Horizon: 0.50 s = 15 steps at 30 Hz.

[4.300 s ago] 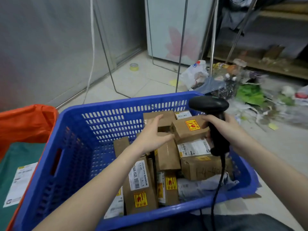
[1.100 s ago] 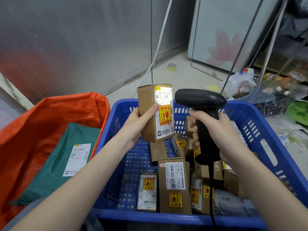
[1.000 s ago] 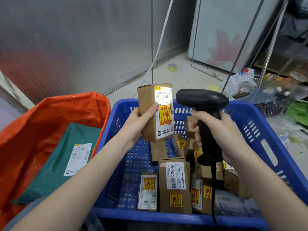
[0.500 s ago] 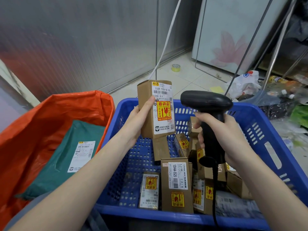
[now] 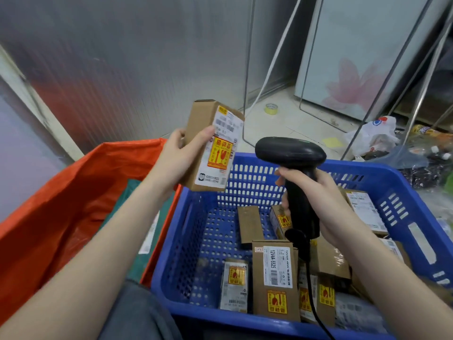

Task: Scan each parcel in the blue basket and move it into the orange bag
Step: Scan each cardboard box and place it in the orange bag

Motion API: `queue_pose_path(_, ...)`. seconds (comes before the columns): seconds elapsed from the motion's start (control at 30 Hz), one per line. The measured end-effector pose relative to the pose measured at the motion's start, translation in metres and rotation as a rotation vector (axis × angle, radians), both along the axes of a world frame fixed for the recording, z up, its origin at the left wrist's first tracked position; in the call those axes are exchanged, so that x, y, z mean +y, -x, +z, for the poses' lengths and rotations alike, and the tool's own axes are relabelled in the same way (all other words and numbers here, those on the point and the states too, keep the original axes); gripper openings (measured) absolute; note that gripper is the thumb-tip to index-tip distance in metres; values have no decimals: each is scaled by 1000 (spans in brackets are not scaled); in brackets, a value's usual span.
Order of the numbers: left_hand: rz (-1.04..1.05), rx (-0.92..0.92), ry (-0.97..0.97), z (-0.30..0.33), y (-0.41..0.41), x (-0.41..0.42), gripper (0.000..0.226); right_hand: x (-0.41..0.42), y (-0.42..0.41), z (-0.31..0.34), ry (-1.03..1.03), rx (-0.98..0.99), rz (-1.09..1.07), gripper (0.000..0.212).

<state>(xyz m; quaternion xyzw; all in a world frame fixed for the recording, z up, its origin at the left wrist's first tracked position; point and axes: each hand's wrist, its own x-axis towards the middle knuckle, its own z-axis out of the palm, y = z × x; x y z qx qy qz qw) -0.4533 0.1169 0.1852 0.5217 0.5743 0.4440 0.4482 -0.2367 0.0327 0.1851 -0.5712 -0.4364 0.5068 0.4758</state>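
My left hand (image 5: 175, 159) grips a brown cardboard parcel (image 5: 212, 146) with a white label and a yellow fragile sticker. The parcel is tilted and hangs over the seam between the orange bag (image 5: 61, 204) and the blue basket (image 5: 382, 182). My right hand (image 5: 326, 207) holds a black corded barcode scanner (image 5: 291, 153) upright above the basket, its head pointing left toward the parcel. Several brown boxed parcels (image 5: 275, 278) lie in the basket. A dark green mailer (image 5: 137, 192) lies inside the orange bag, mostly hidden by my left forearm.
A metal wall runs along the back left. A roll of yellow tape (image 5: 271, 109) lies on the tiled floor beyond the basket. Thin metal rack legs (image 5: 246, 69) stand behind. Plastic bags and litter (image 5: 375, 136) pile up at the right.
My left hand has carried the parcel to the left, away from the scanner and toward the orange bag, and tilted it. The scanner has stayed in my right hand above the basket.
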Motion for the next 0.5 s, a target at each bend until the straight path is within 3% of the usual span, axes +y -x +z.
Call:
queue_pose_path(0.2, 197, 159, 19, -20, 95, 0, 47, 26, 52, -6, 18, 45, 86, 21)
queue_pose_path(0.33, 218, 266, 145, -65, 143, -5, 51, 41, 99, -23, 57, 57, 156, 19)
queue_pose_path(0.5, 247, 335, 314, -127, 172, -6, 88, 54, 136, -57, 134, -15, 238, 23)
